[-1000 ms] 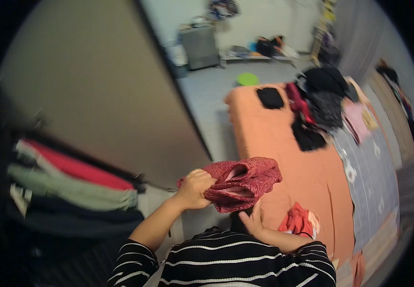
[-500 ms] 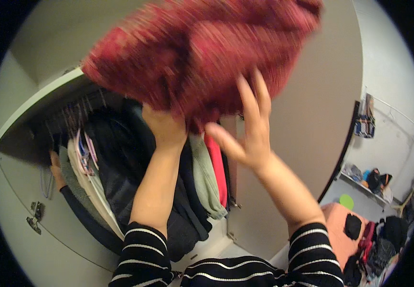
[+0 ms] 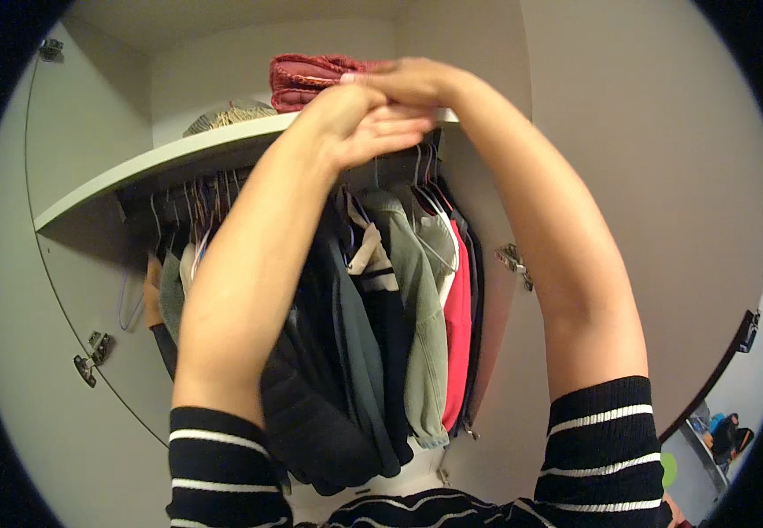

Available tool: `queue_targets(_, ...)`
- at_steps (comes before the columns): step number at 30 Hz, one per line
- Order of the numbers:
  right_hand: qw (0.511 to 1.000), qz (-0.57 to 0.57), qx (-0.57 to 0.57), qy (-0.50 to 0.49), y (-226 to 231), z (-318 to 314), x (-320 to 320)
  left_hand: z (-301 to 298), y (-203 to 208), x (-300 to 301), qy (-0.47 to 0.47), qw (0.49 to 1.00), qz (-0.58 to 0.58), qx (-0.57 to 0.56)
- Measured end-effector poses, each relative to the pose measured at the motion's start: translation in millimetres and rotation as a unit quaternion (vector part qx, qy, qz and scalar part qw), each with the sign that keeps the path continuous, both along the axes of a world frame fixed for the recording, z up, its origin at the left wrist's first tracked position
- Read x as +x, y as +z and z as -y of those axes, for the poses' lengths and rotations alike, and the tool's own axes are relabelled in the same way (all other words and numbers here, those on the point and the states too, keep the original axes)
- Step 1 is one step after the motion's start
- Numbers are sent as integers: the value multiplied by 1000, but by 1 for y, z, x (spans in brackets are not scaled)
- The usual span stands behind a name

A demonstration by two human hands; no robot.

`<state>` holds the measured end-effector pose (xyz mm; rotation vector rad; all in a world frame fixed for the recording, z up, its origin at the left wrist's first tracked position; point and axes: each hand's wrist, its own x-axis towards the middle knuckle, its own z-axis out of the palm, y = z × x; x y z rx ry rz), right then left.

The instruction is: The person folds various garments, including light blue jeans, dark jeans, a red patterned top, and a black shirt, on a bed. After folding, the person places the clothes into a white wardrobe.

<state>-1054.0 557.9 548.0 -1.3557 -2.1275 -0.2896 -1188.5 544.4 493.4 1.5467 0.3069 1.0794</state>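
Observation:
A red quilted cloth bundle (image 3: 298, 81), folded in layers, lies on the white upper shelf (image 3: 148, 169) of an open wardrobe. My right hand (image 3: 412, 81) reaches up over its right side and touches it, fingers stretched out flat. Crossing just in front of and below it, my left hand (image 3: 368, 132) is spread with the fingers pointing right, before the shelf edge, and holds nothing. Part of the bundle is hidden behind my hands. Left of the bundle on the shelf sits a grey, straw-coloured fringed item (image 3: 230, 117).
Under the shelf hang several garments, among them a dark padded coat (image 3: 311, 400), a green jacket (image 3: 416, 352) and a red garment (image 3: 458, 326). Wardrobe doors stand open at left and right, with a metal hinge (image 3: 515, 264) on the right side. A small stocked shelf (image 3: 705, 453) shows at far right.
The red bundle has gone from being held up in front of me to lying on the upper shelf. My left hand has let go, and the view has tilted upward.

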Motion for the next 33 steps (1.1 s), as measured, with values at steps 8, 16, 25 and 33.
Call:
queue_targets(8, 977, 128, 168, -25, 5, -30, 14, -2, 7, -85, 570, 482, -109, 656)
queue_targets(16, 932, 300, 21, -203, 40, -70, 18, -29, 42, -41, 363, 596, -526, 486)
queue_targets(25, 985, 130, -53, -99, 49, -101, 44, -28, 61, -15, 268, 656, -610, 355)
queue_targets(33, 961, -25, 271, 46, -6, -63, 51, -12, 40, -14, 388, 574, -510, 510)
